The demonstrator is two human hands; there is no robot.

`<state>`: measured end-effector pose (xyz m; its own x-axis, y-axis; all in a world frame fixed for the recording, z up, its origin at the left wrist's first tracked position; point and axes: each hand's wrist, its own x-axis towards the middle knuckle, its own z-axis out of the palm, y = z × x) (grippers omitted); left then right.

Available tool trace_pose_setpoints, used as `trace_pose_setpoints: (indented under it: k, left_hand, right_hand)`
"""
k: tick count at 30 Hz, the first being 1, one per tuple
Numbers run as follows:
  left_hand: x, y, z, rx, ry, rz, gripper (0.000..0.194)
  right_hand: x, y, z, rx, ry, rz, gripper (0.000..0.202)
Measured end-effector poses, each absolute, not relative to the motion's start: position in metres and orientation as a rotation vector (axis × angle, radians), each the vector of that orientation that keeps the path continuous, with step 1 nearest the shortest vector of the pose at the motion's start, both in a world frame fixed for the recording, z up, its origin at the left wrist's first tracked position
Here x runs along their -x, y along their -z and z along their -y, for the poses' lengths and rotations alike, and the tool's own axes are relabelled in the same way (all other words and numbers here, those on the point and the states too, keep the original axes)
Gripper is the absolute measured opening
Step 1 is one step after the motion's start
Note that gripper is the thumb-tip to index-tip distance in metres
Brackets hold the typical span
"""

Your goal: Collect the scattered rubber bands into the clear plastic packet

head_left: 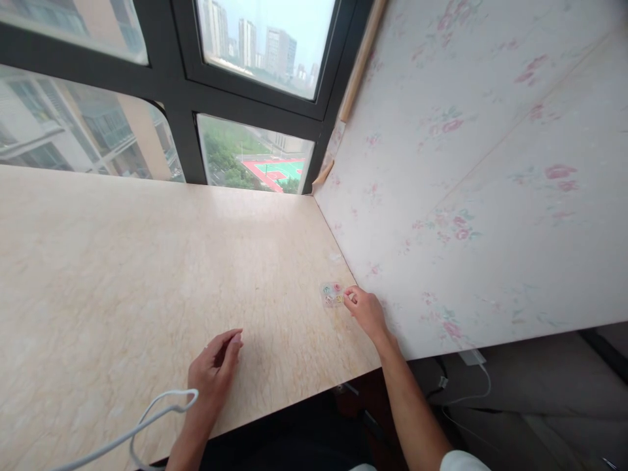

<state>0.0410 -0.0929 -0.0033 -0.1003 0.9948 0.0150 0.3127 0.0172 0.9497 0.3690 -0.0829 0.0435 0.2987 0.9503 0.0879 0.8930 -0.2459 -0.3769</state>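
A small clear box [324, 301] with compartments sits on the marble-patterned ledge [147, 261], close to the wall. Small green, pink, white and yellow pieces show inside it. At its right edge is my right hand [366, 309], thumb and fingertips pinched together; whatever is between them, if anything, is too small to name. My left hand [213, 366] rests over the ledge, left of the box and nearer to me. Its thumb and index finger are pressed together at the tips, and I cannot make out anything between them.
A white cable [142, 425] loops beside my left wrist. The flowered wall [466, 196] rises just right of my right hand. Dark window frames [184, 124] border the ledge's far side. Below the wall's edge hang a white adapter [471, 357] and cords.
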Motion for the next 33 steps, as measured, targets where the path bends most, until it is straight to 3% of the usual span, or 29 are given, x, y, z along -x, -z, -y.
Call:
trace_pose_setpoints:
  k: [8,20,29,33]
  left_hand:
    - [-0.040,0.005,0.093,-1.423,-1.115,-1.506,0.033]
    - [-0.021,-0.011,0.084,-1.070,-1.297,-1.391,0.030]
    - [0.084,-0.024,0.062,-0.946,-1.557,-1.952,0.034]
    - [0.158,-0.029,0.065,-1.052,-1.457,-2.373,0.037]
  right_hand:
    - [-0.361,-0.041,0.091,2.042,-0.157,1.634,0.021]
    - [-0.322,0.008,0.115,1.751,-0.313,1.745,0.030]
    - [-0.329,0.008,0.117,1.802,-0.384,1.778,0.045]
    - [-0.337,0.018,0.116,1.862,-0.378,1.814,0.048]
